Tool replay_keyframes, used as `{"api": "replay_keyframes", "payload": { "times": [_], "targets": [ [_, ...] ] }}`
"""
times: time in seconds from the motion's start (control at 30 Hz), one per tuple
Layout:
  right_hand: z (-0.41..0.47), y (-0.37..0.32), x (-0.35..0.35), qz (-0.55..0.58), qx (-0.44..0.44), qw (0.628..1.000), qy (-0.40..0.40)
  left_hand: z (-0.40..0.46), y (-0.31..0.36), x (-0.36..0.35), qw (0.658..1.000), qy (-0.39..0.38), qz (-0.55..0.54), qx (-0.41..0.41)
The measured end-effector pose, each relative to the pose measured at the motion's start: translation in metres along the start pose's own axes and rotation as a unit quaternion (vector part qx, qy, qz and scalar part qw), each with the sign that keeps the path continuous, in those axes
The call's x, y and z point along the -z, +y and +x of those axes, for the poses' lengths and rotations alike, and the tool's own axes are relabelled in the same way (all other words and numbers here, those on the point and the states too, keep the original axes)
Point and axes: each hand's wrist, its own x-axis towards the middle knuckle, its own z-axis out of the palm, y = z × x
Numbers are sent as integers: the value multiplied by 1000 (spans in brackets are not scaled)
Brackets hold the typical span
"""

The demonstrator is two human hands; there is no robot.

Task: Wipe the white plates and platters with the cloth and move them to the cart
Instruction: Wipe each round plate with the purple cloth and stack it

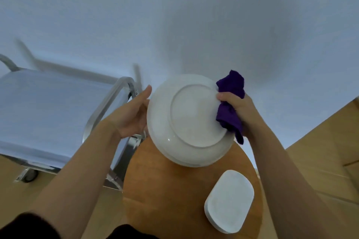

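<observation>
Plates first: a round white ceramic plate (pixel 191 120) is up in the air above the round wooden tabletop (pixel 165 190), tilted with its underside and raised foot ring facing the camera. The left hand (pixel 134 114) supports it at the left rim, palm against the edge and thumb stretched upward, the other fingers hidden behind the plate, so how they lie there cannot be told. The right hand (pixel 236 107) has its fingers curled round a bunched purple cloth (pixel 231 106), pressing it onto the right side of the plate's underside, with a tail of fabric hanging below the rim. Down on the tabletop, near its right edge, sits a rounded rectangular white platter (pixel 229 201), which looks like a small stack, apparently not yet wiped. To the left stands the metal cart with a pale top shelf (pixel 44 110), a tubular rail and a caster wheel, close beside the tabletop; no plate shows on the visible shelf. By the look of it, this glazed plate is stiff, fairly heavy, slick and breakable, so a firm hold across the rim with fingers behind and thumb in front seems wisest, and a two-handed carry to the cart would be the safe play.
</observation>
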Motion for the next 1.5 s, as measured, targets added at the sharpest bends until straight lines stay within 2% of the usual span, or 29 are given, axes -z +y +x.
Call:
{"api": "replay_keyframes", "payload": {
  "times": [0.1,0.17,0.23,0.3,0.53,0.77,0.9,1.03,1.13,1.37,1.5],
  "targets": [
    [3,-8,-4,-75,-13,995,-68,12,6,-14,994,-11,-106,32],
    [3,-12,-7,-106,3,991,-82,15,7,-20,988,-45,-143,32],
    [3,-10,-7,-111,39,992,-50,13,6,-27,981,-72,-177,16],
    [1,-1,-6,-91,56,994,0,11,5,-35,978,-67,-197,4],
    [-23,46,-5,-41,62,992,106,10,-2,-56,971,64,-227,-45],
    [-61,81,-52,36,77,961,264,17,-14,-91,954,200,-218,-55],
    [-71,84,-59,26,90,967,235,13,-24,-104,955,241,-161,-61],
    [-44,60,-30,33,60,969,238,-3,-25,-102,978,163,-87,-95],
    [-23,43,-35,22,54,981,185,-10,-30,-110,986,139,-31,-89],
    [-40,49,-73,-38,148,988,39,-6,-22,-105,966,221,-30,-131],
    [-61,59,-86,-157,232,960,-6,-2,-22,-95,949,280,-91,-115]
  ]
}}
